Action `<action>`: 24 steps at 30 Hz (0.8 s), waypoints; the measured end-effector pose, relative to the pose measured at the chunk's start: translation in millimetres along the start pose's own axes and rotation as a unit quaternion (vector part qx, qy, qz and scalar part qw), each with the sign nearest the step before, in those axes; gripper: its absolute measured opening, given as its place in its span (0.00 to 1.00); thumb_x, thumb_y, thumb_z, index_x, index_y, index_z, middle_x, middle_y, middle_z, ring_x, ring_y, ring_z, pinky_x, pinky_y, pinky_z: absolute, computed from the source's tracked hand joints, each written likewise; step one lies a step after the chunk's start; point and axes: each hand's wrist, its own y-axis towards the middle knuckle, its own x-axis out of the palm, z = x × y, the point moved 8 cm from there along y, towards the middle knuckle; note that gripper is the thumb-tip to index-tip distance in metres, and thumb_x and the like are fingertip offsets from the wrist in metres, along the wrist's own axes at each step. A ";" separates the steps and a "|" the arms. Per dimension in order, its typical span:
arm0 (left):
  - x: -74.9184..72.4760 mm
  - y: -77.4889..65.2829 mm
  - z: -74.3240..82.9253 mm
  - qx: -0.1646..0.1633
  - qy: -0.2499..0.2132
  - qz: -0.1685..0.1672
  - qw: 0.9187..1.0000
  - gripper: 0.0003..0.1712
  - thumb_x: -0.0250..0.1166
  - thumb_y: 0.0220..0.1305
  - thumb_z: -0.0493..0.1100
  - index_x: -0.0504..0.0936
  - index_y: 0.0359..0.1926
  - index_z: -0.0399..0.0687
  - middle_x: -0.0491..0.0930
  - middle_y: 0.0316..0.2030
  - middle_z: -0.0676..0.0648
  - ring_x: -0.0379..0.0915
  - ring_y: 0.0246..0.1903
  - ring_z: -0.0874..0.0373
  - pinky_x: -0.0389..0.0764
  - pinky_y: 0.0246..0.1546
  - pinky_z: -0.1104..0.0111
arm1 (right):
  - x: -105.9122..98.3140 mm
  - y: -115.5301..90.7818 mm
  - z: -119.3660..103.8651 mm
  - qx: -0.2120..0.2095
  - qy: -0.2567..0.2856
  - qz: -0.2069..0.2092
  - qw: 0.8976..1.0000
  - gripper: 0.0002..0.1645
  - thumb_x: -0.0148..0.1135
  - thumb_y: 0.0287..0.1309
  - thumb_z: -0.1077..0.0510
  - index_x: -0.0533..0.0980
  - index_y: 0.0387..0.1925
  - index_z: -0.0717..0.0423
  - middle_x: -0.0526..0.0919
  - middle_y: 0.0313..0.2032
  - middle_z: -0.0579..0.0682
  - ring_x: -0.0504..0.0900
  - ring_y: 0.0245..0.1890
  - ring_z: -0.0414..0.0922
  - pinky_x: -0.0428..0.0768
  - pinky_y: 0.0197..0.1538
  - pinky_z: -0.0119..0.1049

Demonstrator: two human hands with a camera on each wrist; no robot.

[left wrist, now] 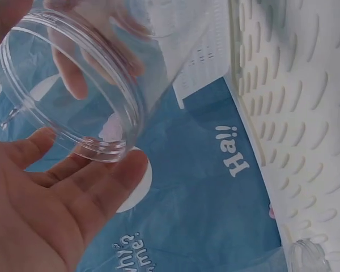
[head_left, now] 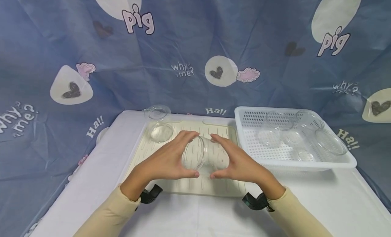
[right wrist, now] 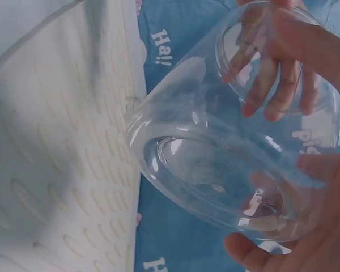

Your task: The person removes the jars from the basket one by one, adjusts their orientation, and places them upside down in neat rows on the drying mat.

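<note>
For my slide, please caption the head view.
Left hand and right hand hold a clear jar sideways above a mat, beside a basket.

White basket [head_left: 293, 164] obstructs the right.

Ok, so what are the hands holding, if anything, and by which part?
A jar: the left hand holds it around the rim, the right hand near the base.

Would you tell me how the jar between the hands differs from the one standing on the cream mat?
The held jar is tipped on its side; the standing jar is upright. The held jar is gripped by the left hand and right hand; the standing jar rests untouched on the mat. Both are clear and round.
</note>
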 end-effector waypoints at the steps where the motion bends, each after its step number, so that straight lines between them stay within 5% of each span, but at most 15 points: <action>1: -0.4 -0.9 -0.3 -0.001 -0.004 0.000 1.000 0.59 0.78 0.45 0.59 0.56 0.74 0.54 0.64 0.68 0.51 0.72 0.61 0.56 0.80 0.55 0.57 | -0.8 -0.3 -1.3 -0.004 0.000 0.001 1.000 0.69 0.81 0.38 0.40 0.51 0.77 0.41 0.68 0.70 0.49 0.66 0.72 0.51 0.69 0.70 0.58; 15: -10.3 -8.0 4.2 0.027 -0.027 0.024 0.999 0.59 0.78 0.45 0.58 0.55 0.76 0.64 0.65 0.66 0.53 0.74 0.54 0.59 0.82 0.52 0.63 | -2.4 -2.2 -8.0 -0.022 0.009 -0.006 1.000 0.65 0.79 0.42 0.39 0.52 0.77 0.40 0.64 0.73 0.47 0.63 0.74 0.51 0.67 0.71 0.60; 24: -14.2 -10.3 1.0 0.039 -0.066 0.038 0.996 0.60 0.80 0.45 0.52 0.56 0.76 0.60 0.65 0.67 0.50 0.68 0.65 0.53 0.81 0.58 0.60 | -8.3 -4.5 -4.4 -0.025 0.039 0.005 0.999 0.59 0.80 0.45 0.47 0.57 0.74 0.49 0.65 0.72 0.48 0.66 0.72 0.48 0.73 0.68 0.52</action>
